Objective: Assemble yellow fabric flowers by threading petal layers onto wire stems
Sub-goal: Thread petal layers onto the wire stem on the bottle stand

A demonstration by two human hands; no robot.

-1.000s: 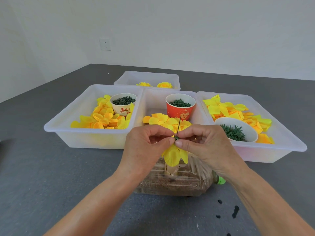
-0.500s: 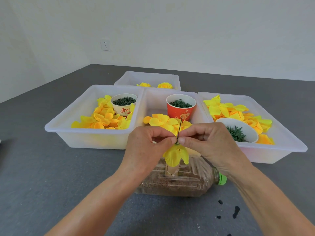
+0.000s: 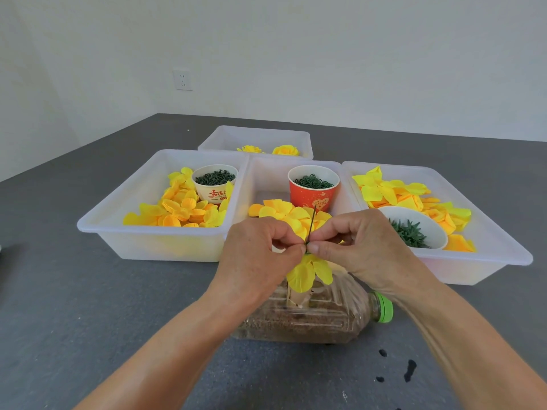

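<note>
A thin dark wire stem [image 3: 311, 224] stands upright between my two hands. My left hand [image 3: 260, 255] and my right hand [image 3: 352, 247] meet fingertip to fingertip around it, pinching a small green piece on the wire just above a yellow petal layer [image 3: 307, 273]. The petal layer hangs below my fingers, over a plastic bottle [image 3: 313, 315] that lies on its side. Loose yellow petals [image 3: 281, 213] fill the middle tray behind my hands.
Three white trays stand side by side: left [image 3: 97, 226], middle [image 3: 266, 179], right [image 3: 503, 250], with a fourth [image 3: 225, 137] behind holding two finished flowers. A cream cup [image 3: 214, 184], a red cup [image 3: 313, 187] and a white bowl [image 3: 414, 229] hold green parts. Dark spots [image 3: 410, 369] mark the grey table.
Both hands have drawn slightly closer and lower along the wire, pressing down on the petal layer; the wire tip now stands a little more exposed above the fingers.
</note>
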